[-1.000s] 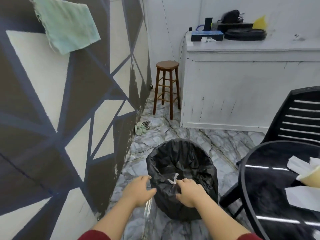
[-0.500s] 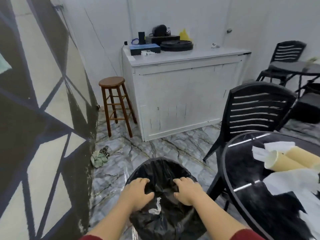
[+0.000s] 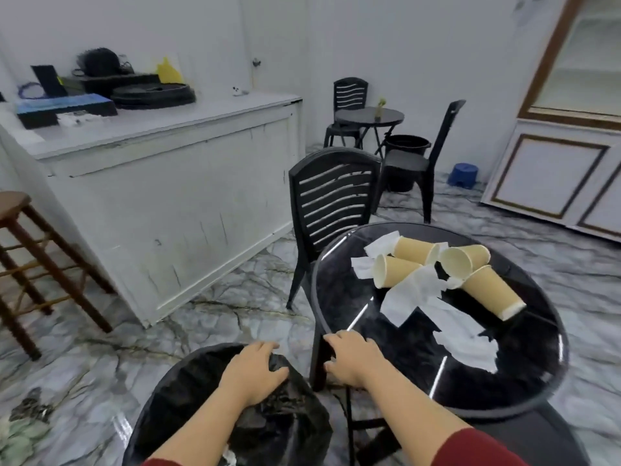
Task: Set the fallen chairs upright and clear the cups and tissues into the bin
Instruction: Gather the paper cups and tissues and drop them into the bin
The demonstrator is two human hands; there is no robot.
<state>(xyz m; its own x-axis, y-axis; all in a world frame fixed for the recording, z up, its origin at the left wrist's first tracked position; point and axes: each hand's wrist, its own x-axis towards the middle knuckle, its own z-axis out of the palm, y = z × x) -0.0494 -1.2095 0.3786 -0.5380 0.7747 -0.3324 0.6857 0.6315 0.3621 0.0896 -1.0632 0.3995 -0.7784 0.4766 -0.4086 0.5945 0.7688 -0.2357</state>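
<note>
Where tissues (image 3: pixel 414 295) spread, four cups (image 3: pixel 395 270) lie sideways.

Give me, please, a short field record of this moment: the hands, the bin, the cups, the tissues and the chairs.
left hand: over the bin's liner, grip unclear
right hand: at the table edge, fingers curled, holding nothing visible
bin: black-lined, on the floor beside the table
cups: four, on their sides on the table
tissues: scattered among the cups
chairs: those visible stand upright
</note>
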